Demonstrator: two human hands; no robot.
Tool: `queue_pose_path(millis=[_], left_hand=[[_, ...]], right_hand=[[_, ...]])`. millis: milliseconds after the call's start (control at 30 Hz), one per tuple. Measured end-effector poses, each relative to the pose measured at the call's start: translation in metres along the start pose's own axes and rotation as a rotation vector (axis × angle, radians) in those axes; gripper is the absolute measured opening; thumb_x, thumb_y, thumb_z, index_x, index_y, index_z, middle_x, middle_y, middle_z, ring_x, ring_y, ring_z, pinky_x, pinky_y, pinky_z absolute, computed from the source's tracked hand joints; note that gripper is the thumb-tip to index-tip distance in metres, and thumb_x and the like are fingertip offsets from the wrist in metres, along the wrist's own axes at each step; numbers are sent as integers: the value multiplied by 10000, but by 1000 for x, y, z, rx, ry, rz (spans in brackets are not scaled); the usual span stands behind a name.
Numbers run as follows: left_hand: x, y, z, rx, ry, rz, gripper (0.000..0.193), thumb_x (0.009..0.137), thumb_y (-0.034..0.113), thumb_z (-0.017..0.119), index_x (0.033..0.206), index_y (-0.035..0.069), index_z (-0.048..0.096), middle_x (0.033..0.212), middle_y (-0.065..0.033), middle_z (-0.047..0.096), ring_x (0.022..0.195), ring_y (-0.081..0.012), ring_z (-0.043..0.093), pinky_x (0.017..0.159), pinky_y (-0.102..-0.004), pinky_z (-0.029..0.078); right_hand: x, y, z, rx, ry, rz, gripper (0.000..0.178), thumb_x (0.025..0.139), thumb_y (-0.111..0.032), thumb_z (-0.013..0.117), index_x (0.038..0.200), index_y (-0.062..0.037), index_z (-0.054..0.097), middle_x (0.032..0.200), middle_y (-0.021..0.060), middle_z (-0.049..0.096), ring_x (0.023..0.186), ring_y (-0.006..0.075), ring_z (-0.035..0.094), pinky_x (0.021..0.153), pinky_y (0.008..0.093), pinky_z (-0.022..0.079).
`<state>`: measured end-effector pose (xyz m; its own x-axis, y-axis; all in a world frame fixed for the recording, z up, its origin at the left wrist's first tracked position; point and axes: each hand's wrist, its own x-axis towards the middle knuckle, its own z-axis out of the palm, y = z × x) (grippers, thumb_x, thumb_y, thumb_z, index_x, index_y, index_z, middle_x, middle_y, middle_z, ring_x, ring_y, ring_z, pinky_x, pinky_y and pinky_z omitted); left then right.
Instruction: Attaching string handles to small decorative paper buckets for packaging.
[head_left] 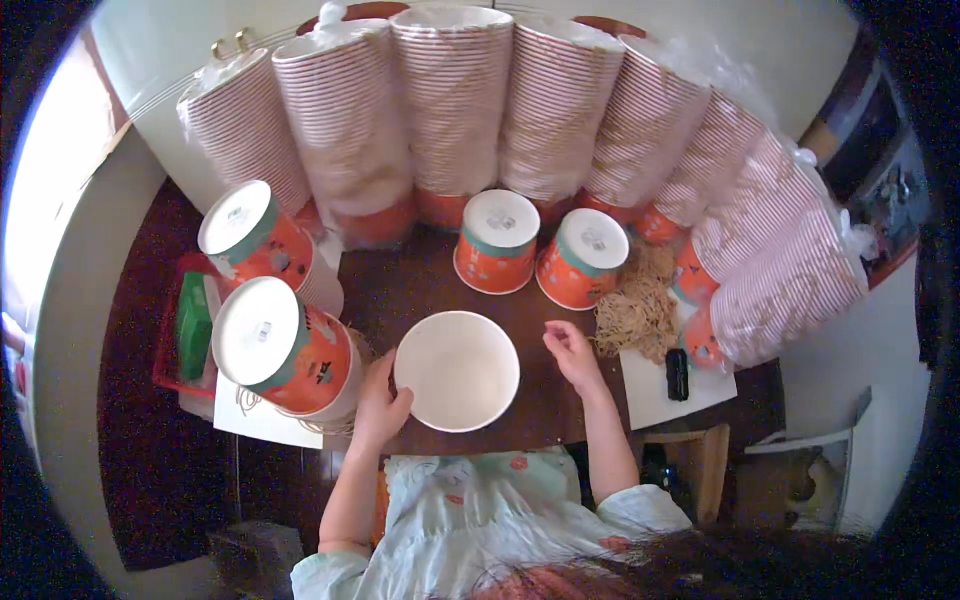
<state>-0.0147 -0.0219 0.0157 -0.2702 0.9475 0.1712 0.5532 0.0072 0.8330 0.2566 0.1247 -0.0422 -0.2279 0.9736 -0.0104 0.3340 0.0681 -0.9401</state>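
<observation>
Steadying the open white paper bowl (457, 369) at the near middle of the dark table (400, 285), my left hand (380, 400) curled its fingers against the rim, keeping it from sliding. My right hand (574, 352), fingers loosely bent and empty, hovered beside the rubber bands (636, 310) heaped to the right. Upturned orange cups (497, 241) stood farther back.

Garment (480, 505): pale mint-green, short-sleeved, scattered orange-red floral print, lower centre of frame. Forearms bare. Left hand (380, 400), right hand (575, 352): no gloves.
</observation>
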Motion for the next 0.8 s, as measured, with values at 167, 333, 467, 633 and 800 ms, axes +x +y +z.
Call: queue_pose_path(millis=[167,333,467,633,800], left_hand=[[-14,6,11,45,11,37,606,688,87,552,1216,-65,297,1123,-246,407,1059,-348,418,887,-372,346],[-28,26,15,124,-96,57,609,736,172,582,1219,-45,281,1151,-255,372,1051,-372,411,876,-395,359],[-37,43,17,191,-152,28,641,739,236,603,1232,2,265,1149,-250,371,916,-398,502,726,-411,460],[-44,46,21,174,-230,24,663,739,266,613,1240,22,254,1085,-228,424,821,-379,543,623,-407,483],[-42,55,24,127,-344,-54,664,739,266,614,1239,15,257,1002,-200,473,746,-322,563,565,-394,477]], right_hand=[[2,36,-32,-624,286,-183,201,739,-132,571,929,-64,571,891,97,552,806,263,521,738,333,412],[1,39,-47,-1022,388,-224,166,695,-105,586,860,-101,602,862,69,533,867,260,478,766,381,378],[6,55,-47,-1064,406,-205,144,682,-109,591,825,-109,601,868,63,521,878,261,466,747,391,379],[6,47,-46,-1047,389,-104,68,714,-130,577,769,-92,594,893,37,545,888,247,479,748,385,400],[16,27,-51,-786,376,-166,68,720,-147,578,744,-84,574,869,61,540,873,271,474,749,379,388]])
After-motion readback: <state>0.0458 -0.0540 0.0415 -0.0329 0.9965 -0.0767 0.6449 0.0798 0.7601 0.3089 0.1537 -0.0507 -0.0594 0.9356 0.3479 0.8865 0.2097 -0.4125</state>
